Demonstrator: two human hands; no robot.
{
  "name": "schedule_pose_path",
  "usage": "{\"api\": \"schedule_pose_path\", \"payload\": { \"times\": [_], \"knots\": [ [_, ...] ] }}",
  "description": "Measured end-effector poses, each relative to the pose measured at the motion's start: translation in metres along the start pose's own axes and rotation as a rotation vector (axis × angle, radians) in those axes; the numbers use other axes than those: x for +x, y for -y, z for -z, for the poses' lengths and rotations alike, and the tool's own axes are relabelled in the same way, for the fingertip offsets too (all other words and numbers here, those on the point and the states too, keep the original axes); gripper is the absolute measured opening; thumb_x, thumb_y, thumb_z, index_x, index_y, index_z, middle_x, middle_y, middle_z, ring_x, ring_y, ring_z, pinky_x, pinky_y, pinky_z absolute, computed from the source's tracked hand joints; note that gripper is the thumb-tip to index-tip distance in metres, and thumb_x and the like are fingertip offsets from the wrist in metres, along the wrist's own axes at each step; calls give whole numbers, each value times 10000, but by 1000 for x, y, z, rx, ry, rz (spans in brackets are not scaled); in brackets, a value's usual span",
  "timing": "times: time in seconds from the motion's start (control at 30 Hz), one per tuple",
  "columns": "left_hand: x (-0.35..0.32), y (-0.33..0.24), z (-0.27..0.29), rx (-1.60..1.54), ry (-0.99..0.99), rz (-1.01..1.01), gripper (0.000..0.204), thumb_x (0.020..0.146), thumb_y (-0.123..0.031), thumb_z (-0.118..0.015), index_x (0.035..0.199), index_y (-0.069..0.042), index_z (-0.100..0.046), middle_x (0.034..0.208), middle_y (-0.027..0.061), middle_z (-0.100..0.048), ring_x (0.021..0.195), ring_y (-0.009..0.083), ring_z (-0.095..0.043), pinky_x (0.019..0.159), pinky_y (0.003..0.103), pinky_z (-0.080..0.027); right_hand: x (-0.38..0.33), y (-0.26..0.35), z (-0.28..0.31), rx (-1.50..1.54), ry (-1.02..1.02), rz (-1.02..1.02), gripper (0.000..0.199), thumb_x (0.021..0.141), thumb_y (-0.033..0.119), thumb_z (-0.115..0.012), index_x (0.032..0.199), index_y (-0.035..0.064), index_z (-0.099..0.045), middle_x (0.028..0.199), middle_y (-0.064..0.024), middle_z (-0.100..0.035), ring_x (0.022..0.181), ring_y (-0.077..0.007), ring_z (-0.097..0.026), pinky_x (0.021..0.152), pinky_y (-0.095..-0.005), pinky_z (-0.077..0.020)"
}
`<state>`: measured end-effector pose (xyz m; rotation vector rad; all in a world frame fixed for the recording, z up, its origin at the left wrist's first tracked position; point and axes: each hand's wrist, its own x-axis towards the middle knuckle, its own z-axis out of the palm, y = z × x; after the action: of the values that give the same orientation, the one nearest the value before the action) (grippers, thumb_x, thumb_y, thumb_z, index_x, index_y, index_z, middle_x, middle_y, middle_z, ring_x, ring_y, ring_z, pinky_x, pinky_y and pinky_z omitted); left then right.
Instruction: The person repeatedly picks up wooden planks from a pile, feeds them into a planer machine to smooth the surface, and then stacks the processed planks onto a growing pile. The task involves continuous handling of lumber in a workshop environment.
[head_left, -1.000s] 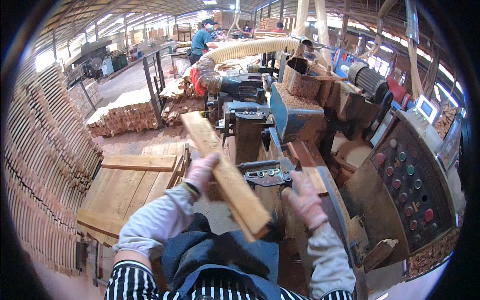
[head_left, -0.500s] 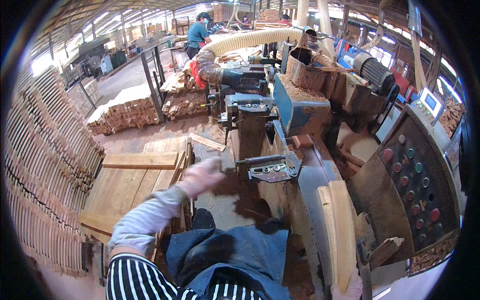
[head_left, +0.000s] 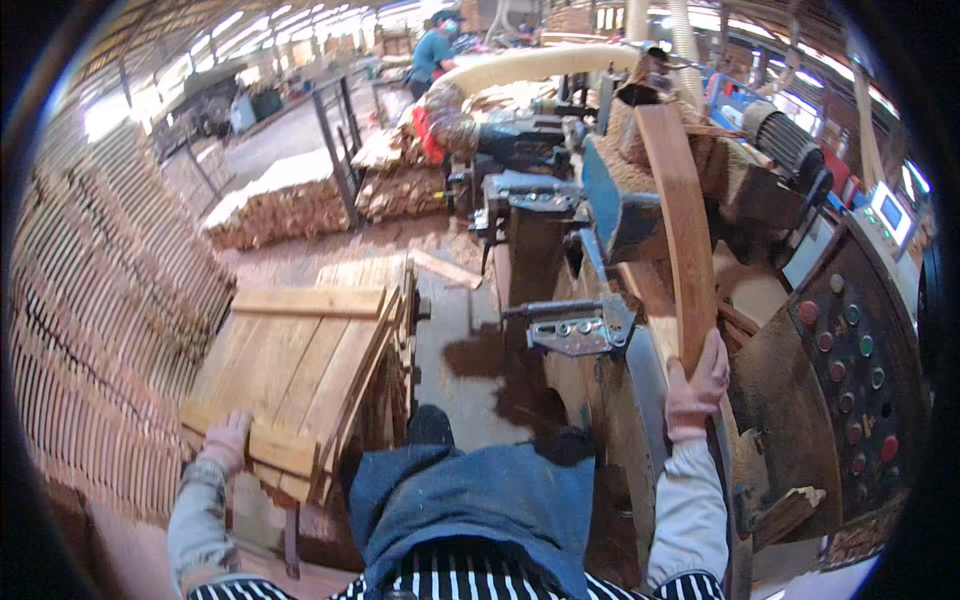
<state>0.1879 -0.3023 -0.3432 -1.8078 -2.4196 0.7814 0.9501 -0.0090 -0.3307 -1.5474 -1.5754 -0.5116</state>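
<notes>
My right hand [head_left: 698, 390] grips the near end of a long wooden board [head_left: 678, 230]. The board points away from me above the machine bed, and its far end covers part of the sawdust-covered housing. Another piece of wood [head_left: 645, 285] lies on the bed, partly hidden by it. At the near left, my left hand [head_left: 228, 442] has its fingers over a wooden strip [head_left: 280, 447] lying across the near end of a stack of boards [head_left: 270, 362]. The undersides of its fingers are hidden.
Tall layered wood piles [head_left: 110, 340] rise at my left. Ahead is a metal clamp bracket [head_left: 575, 330] on the machine. A control panel [head_left: 850, 380] with several buttons stands at the right. A flexible hose [head_left: 540, 68] arches behind, and a co-worker [head_left: 432, 55] stands farther back.
My left hand has moved left and nearer, onto the strip on the stack. My right hand has come forward from the lower edge, carrying the board farther up the machine. The view has shifted slightly.
</notes>
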Motion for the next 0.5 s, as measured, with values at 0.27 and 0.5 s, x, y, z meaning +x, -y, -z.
{"api": "schedule_pose_path", "payload": {
  "times": [0.27,0.5],
  "knots": [
    [81,13,53,-106,-144,39,641,784,-86,-683,1399,-115,-504,1322,161,-569,1281,365,-530,1089,469,-441,-51,19,65,170,251,-63,768,785,27,-752,1502,-6,-479,1500,-223,-528,1379,-400,-497,1209,-465,-334],
    [218,-22,135,-144,-190,89,907,776,-134,-789,1574,-122,-358,1513,164,-496,1434,342,-448,1216,455,-327,-152,10,239,-266,594,-37,615,855,176,-695,1420,-21,-552,1344,-285,-608,1228,-454,-589,1074,-521,-459]
  ]
}}
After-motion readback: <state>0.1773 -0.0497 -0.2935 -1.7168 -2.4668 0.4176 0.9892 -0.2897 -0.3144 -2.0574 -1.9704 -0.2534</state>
